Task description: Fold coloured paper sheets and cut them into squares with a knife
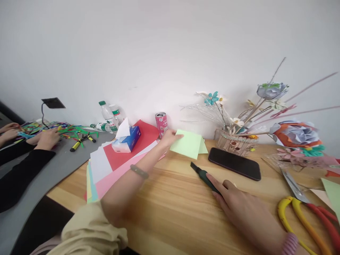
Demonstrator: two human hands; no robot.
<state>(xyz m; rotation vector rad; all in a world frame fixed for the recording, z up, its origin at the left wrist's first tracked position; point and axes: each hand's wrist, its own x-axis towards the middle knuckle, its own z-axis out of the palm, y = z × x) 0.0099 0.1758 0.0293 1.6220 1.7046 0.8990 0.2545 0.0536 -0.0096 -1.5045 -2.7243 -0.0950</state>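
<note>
My left hand (170, 137) reaches far across the wooden table and pinches the left edge of a folded light green paper (189, 144). My right hand (239, 203) lies on the table nearer me, its fingers closed on the handle of a dark green utility knife (203, 174) that points up and left toward the paper. A stack of coloured paper sheets (117, 159), red and pink on top, lies just left of my left forearm. A black phone (234, 163) rests face up right of the green paper.
A tissue pack (127, 140) sits on the sheets, a pink can (161, 123) and water bottles (108, 115) stand by the wall. A vase of paper flowers (236, 140) and yellow-red scissors (305, 212) are on the right. Another person's hands (45, 139) work among coloured strips at far left.
</note>
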